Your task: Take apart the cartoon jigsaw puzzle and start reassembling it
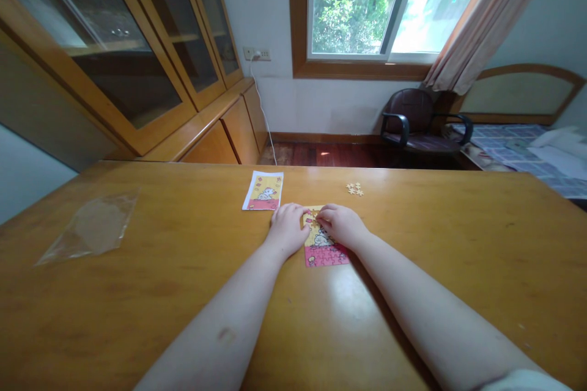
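The right hand (pixel 343 226) curls its fingers over the upper part of a yellow-and-pink rectangular jigsaw puzzle (pixel 326 255); whether its grip is clamped on a piece cannot be told. The left hand (pixel 288 229), thumb and fingers apart, rests at the puzzle's left edge. Beyond lie a white-bordered picture sheet (pixel 263 191) (same colours) and small yellow loose pieces (pixel 354 188) on the brown wooden surface (pixel 137 293).

Smooth wooden table (pixel 160 293) (glossy)
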A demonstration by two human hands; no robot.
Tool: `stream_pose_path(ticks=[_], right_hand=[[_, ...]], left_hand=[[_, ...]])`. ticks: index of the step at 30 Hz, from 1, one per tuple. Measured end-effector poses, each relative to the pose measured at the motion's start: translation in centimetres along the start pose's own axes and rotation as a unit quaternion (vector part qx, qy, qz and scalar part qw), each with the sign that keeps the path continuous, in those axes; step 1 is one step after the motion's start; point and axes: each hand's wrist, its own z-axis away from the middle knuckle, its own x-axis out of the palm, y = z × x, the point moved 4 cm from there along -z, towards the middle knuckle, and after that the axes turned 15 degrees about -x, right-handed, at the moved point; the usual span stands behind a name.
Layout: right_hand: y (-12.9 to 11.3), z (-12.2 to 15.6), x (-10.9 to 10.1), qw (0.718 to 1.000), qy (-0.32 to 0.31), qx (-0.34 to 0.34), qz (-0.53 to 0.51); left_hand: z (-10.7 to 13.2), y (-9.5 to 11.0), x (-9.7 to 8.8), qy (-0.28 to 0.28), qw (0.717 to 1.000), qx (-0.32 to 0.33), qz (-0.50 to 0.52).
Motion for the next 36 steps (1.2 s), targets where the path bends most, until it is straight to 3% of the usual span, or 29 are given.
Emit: stream_pose_path(ticks=[12, 19, 26, 36], right_hand=[[-0.22, 0.17, -0.16, 0.999, 0.0, -0.03, 0.016], [0.15, 0.35, -0.55, 0.999, 0.015, 0.023, 0.038], [-0.22, 0.28, -0.3, 1.0, -0.005, -0.018, 0.023], [0.24, 0.49, -0.62, 0.998, 0.014, 0.046, 0.04]], left_hand=[[-0.05, -0.1, 0.24, 0.007, 1.0, 0.007, -0.001], [-0.01, -0.06, 0.09, 0.004, 1.0, 0.007, 0.0], [0.22, 0.21, -0.22, 0.004, 1.0, 0.023, 0.012], [0.26, 0.12, 0.04, -0.002, 1.0, 0.025, 0.01]])
